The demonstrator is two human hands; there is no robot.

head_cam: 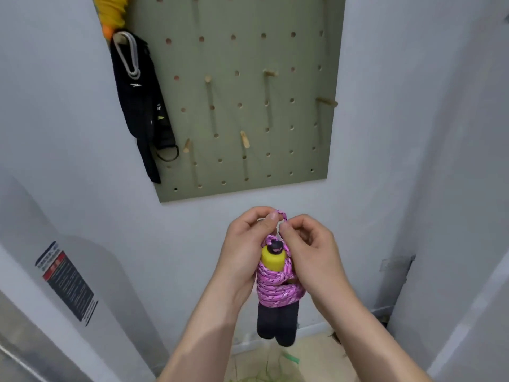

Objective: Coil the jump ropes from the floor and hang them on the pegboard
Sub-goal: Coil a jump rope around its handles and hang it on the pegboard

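Observation:
A pink braided jump rope [276, 288] is wound tightly around its handles, yellow at the top and black at the bottom, and hangs below the green pegboard [237, 95]. Both hands hold it up by a small rope loop at its top. My left hand [248, 244] pinches the loop from the left, thumb on top. My right hand [305, 244] pinches the same loop from the right. Several wooden pegs stick out of the board, such as one peg [244, 139] in the lower middle and another peg [327, 101] at the right edge.
A black strap bundle with a white cord [143, 106] hangs from a peg at the board's left side, under a yellow-orange item [111, 12]. The board hangs on a pale wall in a narrow corner. A notice sticker [67, 282] is on the left wall. Pale flooring shows below.

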